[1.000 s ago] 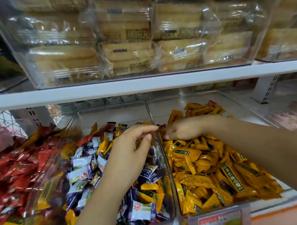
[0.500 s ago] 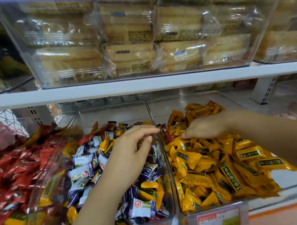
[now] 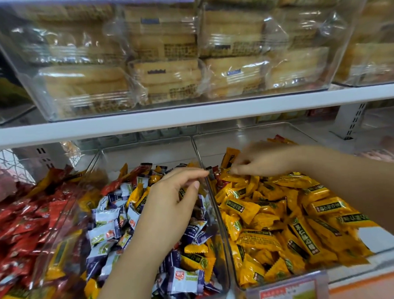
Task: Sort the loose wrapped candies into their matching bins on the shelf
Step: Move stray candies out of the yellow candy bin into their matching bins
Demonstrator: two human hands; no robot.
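Three clear bins sit side by side on the lower shelf. The left bin (image 3: 65, 214) holds mostly red candies (image 3: 16, 227) with a few yellow ones. The middle bin (image 3: 146, 149) is a mix of purple-and-white candies (image 3: 102, 232), yellow ones and some red. The right bin (image 3: 258, 133) is filled with yellow candies (image 3: 273, 213), plus a few dark red ones by its left wall. My left hand (image 3: 171, 202) hovers over the middle bin, its fingers bent toward the divider, nothing visibly in them. My right hand (image 3: 262, 162) reaches into the right bin, fingertips curled down onto the candies; it is blurred.
A white shelf edge (image 3: 190, 118) runs close above the bins. On it stands a clear box of wrapped biscuits (image 3: 165, 67). A price tag (image 3: 288, 290) hangs on the right bin's front. A perforated shelf bracket (image 3: 348, 124) stands at the right.
My right hand drew right from the divider, then came back left and a little farther into the right bin. My left hand has hardly moved.
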